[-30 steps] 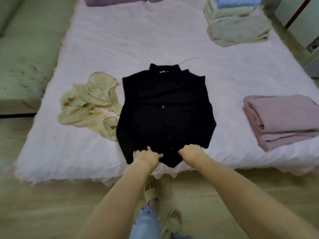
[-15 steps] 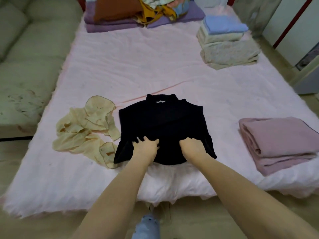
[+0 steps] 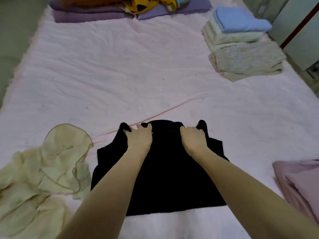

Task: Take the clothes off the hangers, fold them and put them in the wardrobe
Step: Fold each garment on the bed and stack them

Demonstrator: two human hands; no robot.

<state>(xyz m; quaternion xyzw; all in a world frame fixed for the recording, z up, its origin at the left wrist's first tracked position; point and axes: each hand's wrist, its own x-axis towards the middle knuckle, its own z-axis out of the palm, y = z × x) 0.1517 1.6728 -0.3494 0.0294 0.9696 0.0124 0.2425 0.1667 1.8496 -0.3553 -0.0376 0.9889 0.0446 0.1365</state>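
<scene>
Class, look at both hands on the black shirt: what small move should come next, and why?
Probably lay the gripped edge down and release. Both the left hand and right hand grip the black shirt hem at its far end, doubled over on the bed.

A black shirt [image 3: 165,183] lies on the pink-sheeted bed [image 3: 120,75], and the left hand [image 3: 140,138] and right hand [image 3: 193,140] grip its far edge side by side, fingers curled into the cloth. Just left of the shirt sprawls a crumpled cream garment [image 3: 43,171]; to the shirt's right, at the picture's edge, lies a folded mauve cloth [image 3: 300,183]. Well beyond the shirt to the right stands a stack of folded clothes [image 3: 241,47] with a blue piece on top, and at the bed's far end purple bedding [image 3: 89,12] bears a heap of yellow clothes [image 3: 145,5].
</scene>
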